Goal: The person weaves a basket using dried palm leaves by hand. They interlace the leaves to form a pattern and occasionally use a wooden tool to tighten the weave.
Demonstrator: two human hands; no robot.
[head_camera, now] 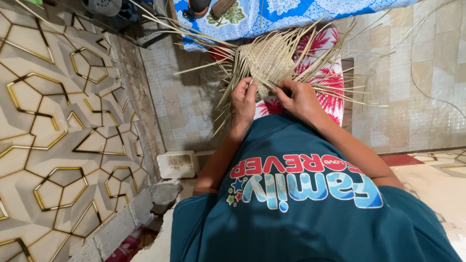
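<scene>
Woven straw mat [269,58] between both hands

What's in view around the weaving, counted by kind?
Woven straw piece: 1
Hands on it: 2, left hand and right hand
Red-and-white leaf-print cloth: 1
Blue floral cloth: 1
White square block: 1
Total: 6

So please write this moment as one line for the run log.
left hand: pinching strips | right hand: pinching strips | woven mat: partly woven, loose strips fanning out | red-white cloth: under mat
</scene>
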